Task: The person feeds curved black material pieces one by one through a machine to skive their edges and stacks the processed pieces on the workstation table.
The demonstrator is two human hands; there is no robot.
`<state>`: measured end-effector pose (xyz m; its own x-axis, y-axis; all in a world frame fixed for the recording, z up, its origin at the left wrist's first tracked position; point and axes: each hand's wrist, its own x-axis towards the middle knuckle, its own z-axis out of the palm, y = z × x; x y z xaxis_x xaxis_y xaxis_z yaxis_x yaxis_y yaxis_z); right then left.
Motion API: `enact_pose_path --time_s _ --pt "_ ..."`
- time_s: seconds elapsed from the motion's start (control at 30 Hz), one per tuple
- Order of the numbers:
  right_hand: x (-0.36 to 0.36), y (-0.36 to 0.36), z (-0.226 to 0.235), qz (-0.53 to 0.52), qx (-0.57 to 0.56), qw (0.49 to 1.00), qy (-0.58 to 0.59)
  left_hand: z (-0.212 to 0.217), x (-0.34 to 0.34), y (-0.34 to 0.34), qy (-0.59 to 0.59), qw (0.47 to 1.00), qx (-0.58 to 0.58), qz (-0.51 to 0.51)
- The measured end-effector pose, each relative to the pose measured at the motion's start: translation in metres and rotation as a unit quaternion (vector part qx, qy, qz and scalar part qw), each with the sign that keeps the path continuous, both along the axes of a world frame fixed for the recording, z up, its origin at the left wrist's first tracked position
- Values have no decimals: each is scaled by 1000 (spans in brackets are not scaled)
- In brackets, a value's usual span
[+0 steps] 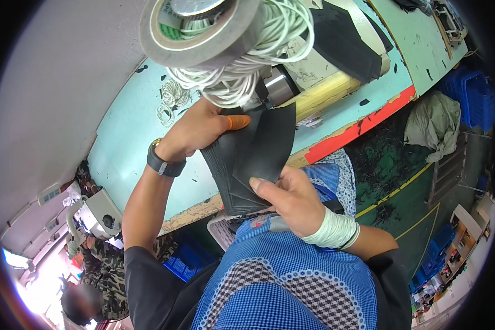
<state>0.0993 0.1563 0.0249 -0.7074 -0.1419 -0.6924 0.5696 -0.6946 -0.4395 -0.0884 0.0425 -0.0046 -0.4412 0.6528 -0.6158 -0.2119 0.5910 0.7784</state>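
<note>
Tape (243, 41) and white bands (289, 32) sit close, likely for easy reach; left hand (195, 129) grips black sheets (265, 144), right hand (292, 201) pinches their edge, seemingly keeping them aligned.

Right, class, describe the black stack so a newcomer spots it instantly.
Start at the turquoise table with the red edge. At its near side, between the left hand and right hand, find the black stack. Unlike the black pieces at upper right, it is hand-held, its layered edges showing.
</note>
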Motion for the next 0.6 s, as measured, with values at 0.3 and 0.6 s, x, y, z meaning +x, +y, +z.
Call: enact_pose_path --time_s 0.3,0.6 --pt "-8 8 -9 -146 25 989 15 -7 3 3 -46 988 80 124" --pt "-8 0 7 -67 9 998 0 2 -4 3 26 1000 -3 -4"
